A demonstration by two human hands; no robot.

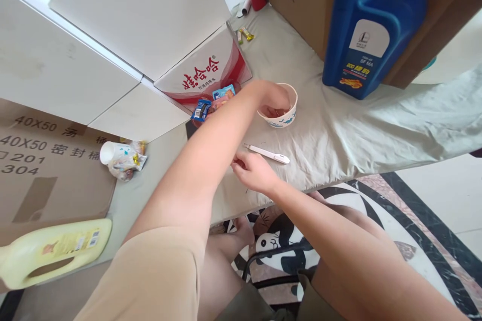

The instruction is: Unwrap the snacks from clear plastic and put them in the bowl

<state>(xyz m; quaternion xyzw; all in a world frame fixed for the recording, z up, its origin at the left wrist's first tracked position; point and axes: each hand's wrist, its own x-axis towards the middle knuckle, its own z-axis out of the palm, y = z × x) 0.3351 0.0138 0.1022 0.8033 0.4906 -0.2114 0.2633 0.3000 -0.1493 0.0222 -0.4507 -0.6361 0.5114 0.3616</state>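
My left hand (277, 99) reaches into a white paper bowl (280, 121) with a blue print. Its fingers are down inside the bowl and mostly hidden, so I cannot see what they hold. Nearer the table's front edge, my right hand (256, 173) is closed with its fingers curled. Whatever may be between those fingers is hidden beside my left forearm. A slim white tool (268, 153), like a small craft knife, lies on the cloth between my right hand and the bowl. Behind my left forearm are blue and pink snack packets (211, 105), partly covered.
A blue oil jug (371, 35) stands at the right before a brown carton (301, 5). White boxes (113, 100) are stacked at the left. A paper cup with wrappers (122, 158) and a pale yellow bottle (60, 251) are at the left. Patterned floor lies below the table edge.
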